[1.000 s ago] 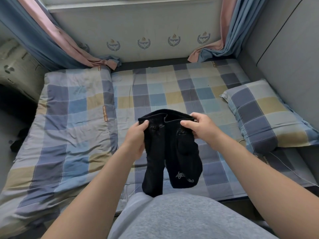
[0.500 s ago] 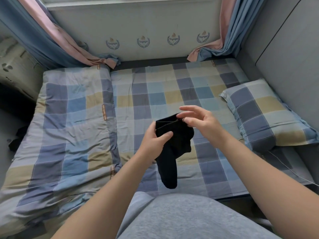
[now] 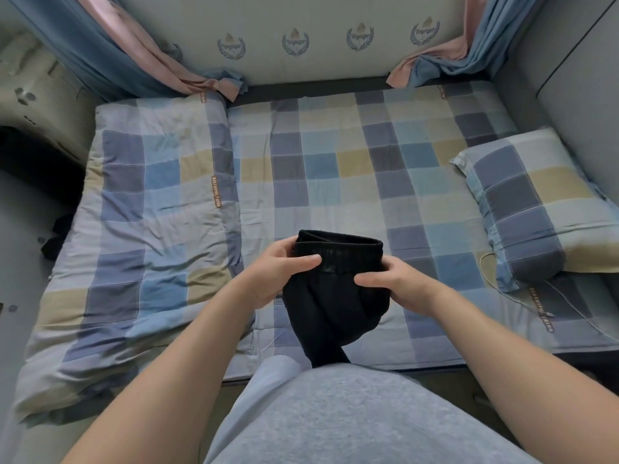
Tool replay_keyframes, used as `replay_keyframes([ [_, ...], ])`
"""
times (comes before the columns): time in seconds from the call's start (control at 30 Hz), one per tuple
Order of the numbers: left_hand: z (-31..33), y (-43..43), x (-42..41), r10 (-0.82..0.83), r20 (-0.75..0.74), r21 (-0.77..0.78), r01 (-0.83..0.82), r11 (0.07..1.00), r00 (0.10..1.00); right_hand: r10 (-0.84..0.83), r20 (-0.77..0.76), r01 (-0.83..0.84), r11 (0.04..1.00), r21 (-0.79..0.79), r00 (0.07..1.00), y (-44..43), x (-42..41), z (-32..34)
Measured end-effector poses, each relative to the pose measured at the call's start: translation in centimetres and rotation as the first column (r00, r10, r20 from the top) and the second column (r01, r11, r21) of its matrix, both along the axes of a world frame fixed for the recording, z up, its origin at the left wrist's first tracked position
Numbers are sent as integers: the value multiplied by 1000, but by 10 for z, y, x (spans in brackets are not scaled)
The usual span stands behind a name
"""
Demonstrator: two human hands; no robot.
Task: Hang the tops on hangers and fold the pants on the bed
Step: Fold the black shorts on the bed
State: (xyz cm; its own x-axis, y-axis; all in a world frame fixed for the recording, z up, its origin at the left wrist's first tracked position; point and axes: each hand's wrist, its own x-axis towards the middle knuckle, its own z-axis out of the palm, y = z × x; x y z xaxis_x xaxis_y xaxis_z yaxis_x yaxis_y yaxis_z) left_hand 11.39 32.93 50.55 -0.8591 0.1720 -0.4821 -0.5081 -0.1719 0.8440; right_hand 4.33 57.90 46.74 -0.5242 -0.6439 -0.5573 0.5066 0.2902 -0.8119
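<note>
A pair of black pants [image 3: 335, 296] hangs folded in the air over the near edge of the bed [image 3: 335, 182], waistband uppermost. My left hand [image 3: 284, 276] grips the waistband's left side, thumb laid across the front. My right hand [image 3: 398, 286] holds the right side a little lower, fingers curled round the cloth. The legs droop down to my grey top, where their ends are hidden. No tops or hangers are in view.
A checked quilt [image 3: 144, 229] lies folded along the bed's left half. A matching pillow [image 3: 542, 202] sits at the right by the grey headboard [image 3: 582, 105]. A thin white cable [image 3: 502, 286] runs beside the pillow. Curtains [image 3: 140, 61] hang at the far corners.
The pants were held wide by the waistband, then bunched into my left hand alone. Now my right hand has taken hold again and the waistband is spread between both hands.
</note>
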Motion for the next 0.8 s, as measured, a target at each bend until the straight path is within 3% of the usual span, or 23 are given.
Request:
replay_keyframes([
  [0.1, -15, -8, -1, -35, 9, -196, 36, 980, 999, -86, -86, 94, 992, 88, 993, -12, 1, -10],
  [0.2, -25, -16, -10, -39, -20, -487, 24, 873, 999, -144, -190, 173, 973, 149, 971, -34, -3, -13],
  [0.27, -29, -22, -18, 5, -58, -582, -38, 812, 998, -154, -257, 202, 964, 172, 954, -51, -12, -12],
  [0.37, -25, -36, -33, 14, -121, -649, -90, 756, 993, -140, -375, 226, 954, 197, 916, -73, -31, -6],
  [0.6, -6, -63, -64, -37, -294, -662, -176, 728, 955, -79, -591, 279, 925, 256, 803, -100, -67, 22],
  [0.8, -20, -60, -65, -104, -267, -693, -116, 711, 958, 65, -694, 330, 845, 420, 717, -103, -64, -2],
])
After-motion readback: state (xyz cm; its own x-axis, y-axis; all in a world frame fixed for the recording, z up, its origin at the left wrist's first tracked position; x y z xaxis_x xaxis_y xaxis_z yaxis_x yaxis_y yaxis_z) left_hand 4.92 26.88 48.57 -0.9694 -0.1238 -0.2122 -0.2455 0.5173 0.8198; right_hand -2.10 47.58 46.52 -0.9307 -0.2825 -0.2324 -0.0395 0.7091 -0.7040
